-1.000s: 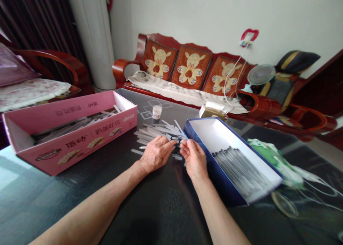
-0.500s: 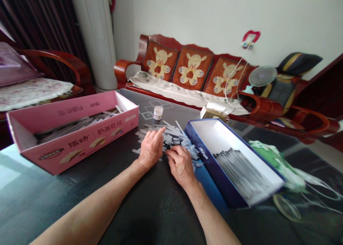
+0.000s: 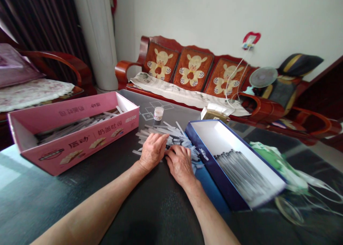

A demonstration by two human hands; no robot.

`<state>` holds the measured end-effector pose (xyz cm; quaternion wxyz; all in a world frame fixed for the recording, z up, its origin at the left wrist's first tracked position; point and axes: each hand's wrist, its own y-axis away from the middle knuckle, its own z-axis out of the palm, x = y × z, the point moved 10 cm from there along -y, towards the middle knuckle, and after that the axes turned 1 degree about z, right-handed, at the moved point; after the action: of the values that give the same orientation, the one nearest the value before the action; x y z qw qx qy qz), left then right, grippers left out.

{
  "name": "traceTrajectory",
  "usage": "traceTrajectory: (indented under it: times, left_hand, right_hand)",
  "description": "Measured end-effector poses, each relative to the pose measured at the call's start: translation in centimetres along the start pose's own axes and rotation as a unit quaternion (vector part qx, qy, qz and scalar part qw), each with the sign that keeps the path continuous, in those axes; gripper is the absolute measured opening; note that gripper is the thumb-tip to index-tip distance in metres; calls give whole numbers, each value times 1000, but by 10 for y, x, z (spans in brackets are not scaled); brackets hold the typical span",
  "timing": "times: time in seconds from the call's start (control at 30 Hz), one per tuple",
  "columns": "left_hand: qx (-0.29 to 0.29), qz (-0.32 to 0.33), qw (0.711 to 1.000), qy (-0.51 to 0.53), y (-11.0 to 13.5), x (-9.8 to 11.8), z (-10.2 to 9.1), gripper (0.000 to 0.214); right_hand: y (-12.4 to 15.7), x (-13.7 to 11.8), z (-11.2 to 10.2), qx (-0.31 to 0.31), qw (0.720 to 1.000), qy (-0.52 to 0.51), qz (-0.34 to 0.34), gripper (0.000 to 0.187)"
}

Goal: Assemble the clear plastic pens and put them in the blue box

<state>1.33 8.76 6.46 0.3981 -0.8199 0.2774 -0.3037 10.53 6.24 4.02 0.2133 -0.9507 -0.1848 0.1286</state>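
Observation:
A loose pile of short, pale translucent tubes (image 3: 176, 132) lies on the dark table in front of me. My left hand (image 3: 152, 152) is at the near left side of the pile, its fingers bent together and pointing right. Close beside it, my right hand (image 3: 182, 161) curls over the near edge of the pile with its thumb and fingers drawn in. The fingertips of both hands almost meet. Whatever is pinched between them is hidden by the fingers.
On the left stands a long pink box (image 3: 88, 137) with thin sticks inside. To the right, a blue box (image 3: 197, 145) holds many grey translucent sticks (image 3: 241, 171) with dark ends. A small white tub (image 3: 158, 113) stands behind the pile. Beyond the blue box lies a green-white plastic bag (image 3: 278, 162).
My left hand has shifted slightly to the right, and its raised fingers have come down a little. My right hand's fingers have moved slightly over the pile. The boxes stay put.

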Motion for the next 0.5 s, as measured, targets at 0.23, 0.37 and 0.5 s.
traceTrajectory:
  times: [0.23, 0.37, 0.5]
  left_hand:
    - [-21, 18, 1000, 6, 1, 10, 2, 27]
    - [-43, 27, 999, 13, 1, 16, 6, 25]
    - [-57, 30, 998, 29, 3, 17, 9, 24]
  right_hand:
    - [3, 17, -21, 139, 977, -159, 42, 12]
    - [9, 39, -27, 206, 939, -260, 96, 9]
    - [11, 53, -20, 199, 911, -325, 155, 10]
